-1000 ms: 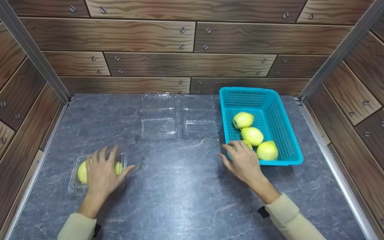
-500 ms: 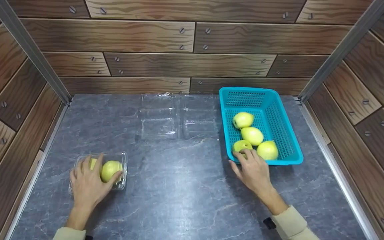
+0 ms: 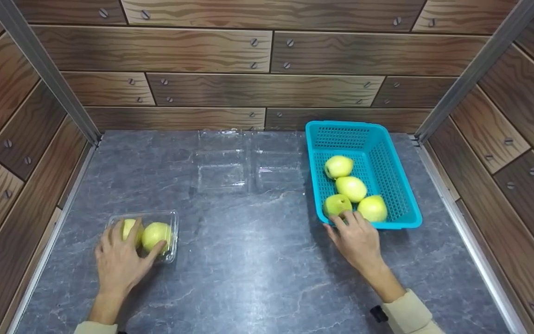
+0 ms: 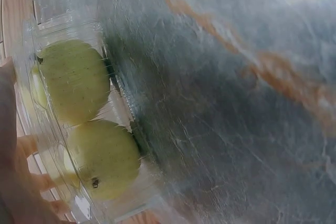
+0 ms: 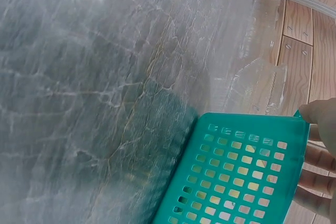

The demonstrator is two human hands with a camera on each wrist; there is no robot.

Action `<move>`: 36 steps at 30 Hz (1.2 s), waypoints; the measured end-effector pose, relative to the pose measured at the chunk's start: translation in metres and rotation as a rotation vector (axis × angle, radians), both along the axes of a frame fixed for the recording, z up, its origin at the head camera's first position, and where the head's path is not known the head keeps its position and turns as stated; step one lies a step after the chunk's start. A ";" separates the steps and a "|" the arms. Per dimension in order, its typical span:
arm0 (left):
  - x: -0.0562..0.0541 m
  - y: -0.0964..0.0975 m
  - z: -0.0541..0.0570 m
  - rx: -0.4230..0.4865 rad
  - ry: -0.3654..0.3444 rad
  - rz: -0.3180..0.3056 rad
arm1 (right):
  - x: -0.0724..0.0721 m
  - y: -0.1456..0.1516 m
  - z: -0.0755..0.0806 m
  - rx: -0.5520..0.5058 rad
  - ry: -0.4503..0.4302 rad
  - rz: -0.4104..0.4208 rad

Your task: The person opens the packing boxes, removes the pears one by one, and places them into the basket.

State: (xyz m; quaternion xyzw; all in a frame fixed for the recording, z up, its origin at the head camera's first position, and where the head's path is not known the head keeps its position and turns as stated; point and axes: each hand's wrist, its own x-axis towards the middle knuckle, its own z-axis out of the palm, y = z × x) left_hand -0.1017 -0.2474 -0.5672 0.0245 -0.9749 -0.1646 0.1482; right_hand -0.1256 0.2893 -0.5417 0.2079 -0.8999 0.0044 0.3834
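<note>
My left hand (image 3: pixel 118 264) lies over the left and near side of a clear plastic container (image 3: pixel 174 236), its fingers spread and slightly bent. Two round yellow-green fruits sit inside, apples or pears; the right one (image 3: pixel 156 236) shows well, the left one (image 3: pixel 130 229) is partly behind my fingers. In the left wrist view both fruits (image 4: pixel 105 158) show through the clear wall. My right hand (image 3: pixel 355 241) holds the near rim of a teal perforated basket (image 3: pixel 401 185), fingers over the rim and thumb outside. Just beyond these fingers is a greener fruit (image 3: pixel 337 204).
Several similar fruits (image 3: pixel 351 189) lie in the basket. Clear plastic containers (image 3: pixel 220 176) stand at the back, left of the basket. Wood-patterned walls (image 3: pixel 267 51) enclose the grey marbled table (image 3: pixel 248 260) at the back and sides.
My left hand has moved left across the container, uncovering the right fruit. My right hand has drawn back toward the basket's near rim, and the greener fruit is now in view.
</note>
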 end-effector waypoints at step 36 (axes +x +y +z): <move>0.005 0.032 -0.003 -0.016 0.068 -0.022 | 0.001 -0.001 -0.001 -0.018 0.007 -0.001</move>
